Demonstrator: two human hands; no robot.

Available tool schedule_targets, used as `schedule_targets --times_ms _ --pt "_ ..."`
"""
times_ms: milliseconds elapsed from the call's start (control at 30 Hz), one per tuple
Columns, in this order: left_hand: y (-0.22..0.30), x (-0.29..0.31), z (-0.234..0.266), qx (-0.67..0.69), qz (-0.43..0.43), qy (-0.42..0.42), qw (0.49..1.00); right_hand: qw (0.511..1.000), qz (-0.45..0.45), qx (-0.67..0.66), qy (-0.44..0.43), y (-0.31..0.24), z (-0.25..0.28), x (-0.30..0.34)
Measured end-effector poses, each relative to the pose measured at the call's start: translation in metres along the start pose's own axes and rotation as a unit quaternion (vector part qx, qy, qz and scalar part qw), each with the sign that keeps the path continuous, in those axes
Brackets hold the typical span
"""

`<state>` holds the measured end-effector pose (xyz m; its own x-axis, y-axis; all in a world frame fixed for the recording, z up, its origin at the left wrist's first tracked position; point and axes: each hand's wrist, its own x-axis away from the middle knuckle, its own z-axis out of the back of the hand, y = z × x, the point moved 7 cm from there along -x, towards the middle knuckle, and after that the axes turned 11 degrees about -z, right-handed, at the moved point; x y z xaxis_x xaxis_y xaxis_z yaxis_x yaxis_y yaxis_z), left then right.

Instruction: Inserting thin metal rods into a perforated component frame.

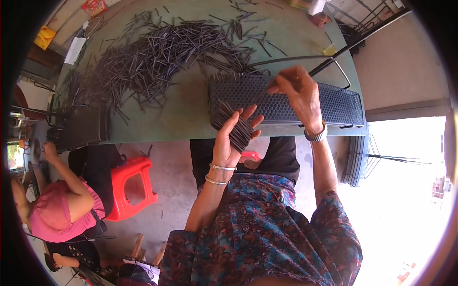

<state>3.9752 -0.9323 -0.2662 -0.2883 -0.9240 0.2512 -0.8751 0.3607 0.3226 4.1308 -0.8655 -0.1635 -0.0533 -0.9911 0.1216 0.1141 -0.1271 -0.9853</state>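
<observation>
Head view: nearest is the person's patterned shirt, with dark trousers beyond it, under the table edge. On the near left, a red stool stands on the floor, and farther left is another person in a pink cap, one arm raised toward a dark box-like tray at the table's left.

The left hand, two bangles on its wrist, holds a bundle of thin dark sticks slantwise across the palm; the thumb lies along it and the other fingers are somewhat spread. This bundle is in front of the left part of a long dark tray full of round holes, at the table's near edge. Short sticks show along the tray's far left end.

The right hand, wearing a watch, is raised above the tray's middle, fingers bent and thumb near the index finger; I cannot tell whether they pinch a stick.

Beyond, a large loose pile of dark sticks covers much of the far left of the green table.
</observation>
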Motion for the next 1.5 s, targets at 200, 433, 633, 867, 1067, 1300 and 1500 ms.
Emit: schedule_targets --times_ms 200,433,633,867,1067,1300,1500 --pt "0.009 0.0 -0.02 0.068 -0.033 -0.1 0.992 0.979 0.083 0.144 0.115 0.009 0.0 -0.028" --pt "0.016 0.008 -0.034 0.132 -0.039 -0.183 0.974 0.966 0.132 0.189 0.118 0.016 -0.009 -0.043" --pt "0.016 0.013 -0.035 0.129 -0.034 -0.198 0.971 0.961 0.116 0.229 0.104 0.006 -0.014 -0.042" --pt "0.002 0.015 -0.004 0.034 -0.007 -0.084 0.996 0.954 0.126 0.255 0.089 0.003 -0.019 -0.048" --pt "-0.01 0.015 0.003 -0.057 0.017 -0.024 0.998 0.964 0.137 0.224 0.045 0.006 -0.02 -0.057" --pt "-0.015 0.019 0.002 -0.089 0.025 -0.026 0.995 0.951 0.198 0.238 -0.022 -0.004 -0.033 -0.064" --pt "-0.014 0.02 0.003 -0.088 0.011 -0.006 0.996 0.949 0.198 0.243 -0.023 0.005 -0.033 -0.064"
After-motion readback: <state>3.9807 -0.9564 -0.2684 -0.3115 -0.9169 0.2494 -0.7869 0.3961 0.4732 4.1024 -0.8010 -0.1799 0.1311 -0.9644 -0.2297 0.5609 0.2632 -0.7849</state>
